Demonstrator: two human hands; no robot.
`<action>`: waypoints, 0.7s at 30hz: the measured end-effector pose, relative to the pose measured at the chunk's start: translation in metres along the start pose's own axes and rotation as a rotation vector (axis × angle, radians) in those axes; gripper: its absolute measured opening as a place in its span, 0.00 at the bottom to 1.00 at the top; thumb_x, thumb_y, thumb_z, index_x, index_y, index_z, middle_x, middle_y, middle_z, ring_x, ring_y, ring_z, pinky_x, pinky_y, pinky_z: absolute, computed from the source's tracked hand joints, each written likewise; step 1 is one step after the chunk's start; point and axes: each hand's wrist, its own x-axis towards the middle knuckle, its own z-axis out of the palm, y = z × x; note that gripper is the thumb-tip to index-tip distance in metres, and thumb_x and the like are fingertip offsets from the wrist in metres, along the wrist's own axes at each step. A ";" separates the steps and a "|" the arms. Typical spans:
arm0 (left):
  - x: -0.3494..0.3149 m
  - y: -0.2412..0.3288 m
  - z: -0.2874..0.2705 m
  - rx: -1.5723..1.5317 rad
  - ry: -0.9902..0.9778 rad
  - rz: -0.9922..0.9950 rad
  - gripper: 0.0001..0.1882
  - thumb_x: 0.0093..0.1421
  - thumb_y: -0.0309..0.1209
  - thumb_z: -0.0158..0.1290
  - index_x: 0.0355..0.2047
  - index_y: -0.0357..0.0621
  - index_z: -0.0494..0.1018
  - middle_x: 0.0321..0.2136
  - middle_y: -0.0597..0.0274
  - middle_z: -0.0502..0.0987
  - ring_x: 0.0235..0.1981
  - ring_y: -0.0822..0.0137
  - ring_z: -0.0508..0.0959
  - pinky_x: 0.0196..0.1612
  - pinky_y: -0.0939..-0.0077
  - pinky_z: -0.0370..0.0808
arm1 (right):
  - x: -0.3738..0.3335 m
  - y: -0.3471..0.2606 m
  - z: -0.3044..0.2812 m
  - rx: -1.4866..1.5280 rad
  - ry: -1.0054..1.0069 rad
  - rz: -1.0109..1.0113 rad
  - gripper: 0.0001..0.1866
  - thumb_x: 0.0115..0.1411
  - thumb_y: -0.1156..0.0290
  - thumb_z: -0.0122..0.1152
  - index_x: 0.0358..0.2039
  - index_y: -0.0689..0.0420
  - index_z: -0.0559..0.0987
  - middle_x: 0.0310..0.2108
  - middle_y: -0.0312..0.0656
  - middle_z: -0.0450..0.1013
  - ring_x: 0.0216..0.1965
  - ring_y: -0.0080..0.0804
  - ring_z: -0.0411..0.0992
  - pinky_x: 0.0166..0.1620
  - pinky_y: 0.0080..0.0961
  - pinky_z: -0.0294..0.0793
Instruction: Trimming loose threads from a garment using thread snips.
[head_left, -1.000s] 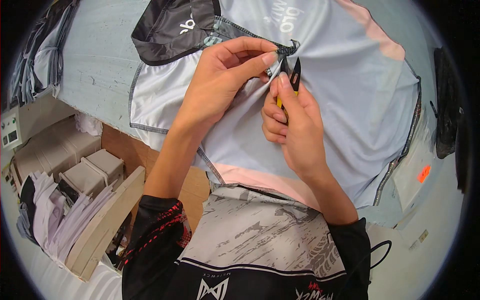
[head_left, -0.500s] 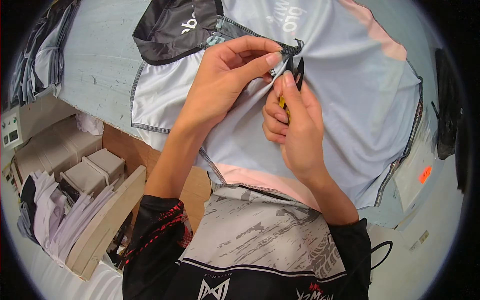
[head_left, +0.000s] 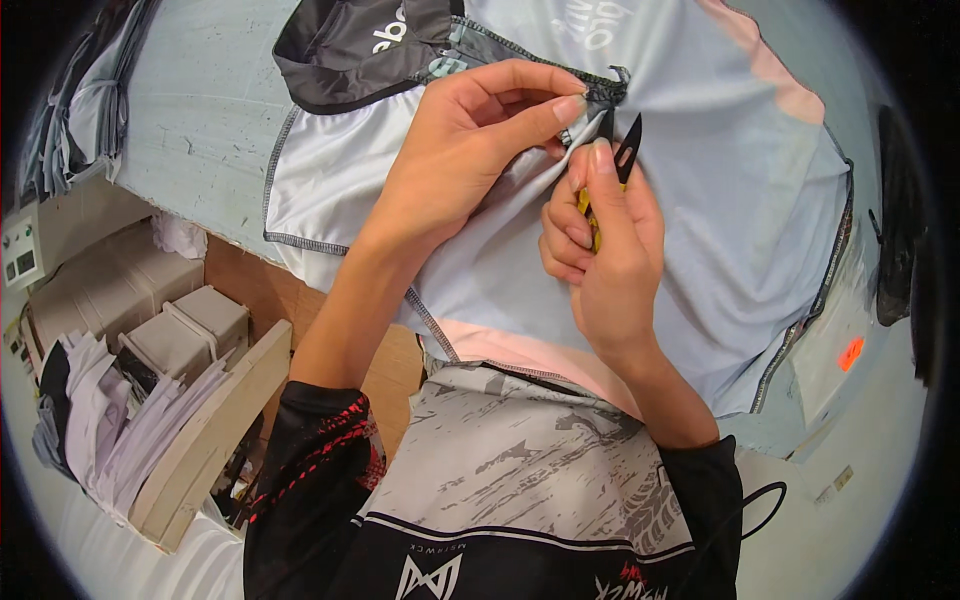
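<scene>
A light grey-blue garment [head_left: 520, 270] with pink areas and dark overlocked seams lies spread over the table and hangs toward me. My left hand [head_left: 470, 140] pinches its dark seam end [head_left: 606, 92] between thumb and fingers. Loose thread curls up from that end. In my right hand [head_left: 605, 230] is a pair of thread snips [head_left: 628, 150] with black blades and a yellow handle. The blades are parted and point away from me, one tip just below the seam end. A black collar piece [head_left: 350, 55] lies beyond my left hand.
Folded dark and pale garments [head_left: 95, 110] lie at the table's far left. Below them stand grey bins [head_left: 190, 335] and a wooden-sided holder [head_left: 215, 440] of white cloth. An orange sticker [head_left: 851, 354] and a dark bundle [head_left: 897, 250] are at right.
Both hands have shifted slightly right, drawing the seam end and garment along. The snips' blades have parted wider and moved right.
</scene>
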 end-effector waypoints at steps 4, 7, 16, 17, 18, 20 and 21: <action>0.001 0.000 0.000 0.015 0.003 -0.004 0.11 0.62 0.24 0.55 0.44 0.34 0.74 0.36 0.64 0.77 0.35 0.77 0.74 0.40 0.83 0.71 | 0.003 -0.003 0.000 0.044 -0.002 0.016 0.14 0.73 0.60 0.37 0.33 0.54 0.63 0.17 0.28 0.53 0.13 0.12 0.46 0.16 0.13 0.44; 0.002 0.000 0.000 0.024 0.005 -0.011 0.11 0.62 0.24 0.55 0.44 0.34 0.74 0.36 0.64 0.77 0.35 0.77 0.74 0.40 0.83 0.71 | 0.004 0.000 -0.002 0.047 -0.020 -0.001 0.14 0.72 0.60 0.37 0.33 0.54 0.63 0.17 0.28 0.53 0.13 0.12 0.46 0.16 0.14 0.44; 0.000 -0.001 -0.001 0.016 -0.013 -0.002 0.11 0.62 0.24 0.55 0.44 0.35 0.74 0.36 0.64 0.77 0.35 0.78 0.74 0.40 0.82 0.71 | 0.004 0.002 -0.002 -0.014 -0.014 -0.023 0.14 0.72 0.59 0.36 0.32 0.53 0.62 0.17 0.28 0.52 0.13 0.13 0.45 0.16 0.14 0.43; -0.001 -0.001 0.000 0.023 -0.016 0.004 0.11 0.62 0.24 0.55 0.44 0.35 0.74 0.37 0.65 0.77 0.35 0.78 0.74 0.40 0.82 0.71 | 0.003 0.002 -0.003 -0.013 -0.013 -0.023 0.14 0.72 0.59 0.36 0.32 0.53 0.62 0.17 0.28 0.52 0.13 0.13 0.45 0.16 0.14 0.43; -0.001 -0.001 0.000 0.024 -0.016 0.002 0.11 0.62 0.24 0.55 0.44 0.35 0.74 0.37 0.65 0.77 0.35 0.78 0.74 0.40 0.82 0.71 | 0.003 0.001 -0.003 -0.019 -0.016 -0.024 0.14 0.72 0.58 0.36 0.32 0.53 0.62 0.17 0.28 0.52 0.13 0.13 0.44 0.16 0.14 0.43; 0.000 -0.001 0.001 0.016 -0.020 -0.002 0.11 0.62 0.24 0.55 0.44 0.35 0.74 0.37 0.65 0.77 0.35 0.78 0.74 0.40 0.82 0.71 | 0.003 0.001 -0.003 -0.024 -0.018 -0.024 0.15 0.72 0.58 0.35 0.32 0.53 0.61 0.17 0.28 0.51 0.14 0.13 0.44 0.16 0.14 0.43; 0.000 -0.002 0.000 0.017 -0.020 -0.004 0.11 0.62 0.24 0.55 0.44 0.35 0.74 0.37 0.65 0.77 0.35 0.78 0.74 0.40 0.82 0.71 | 0.003 0.002 -0.002 -0.009 -0.015 -0.022 0.15 0.72 0.58 0.35 0.32 0.53 0.61 0.17 0.28 0.51 0.13 0.13 0.44 0.16 0.14 0.43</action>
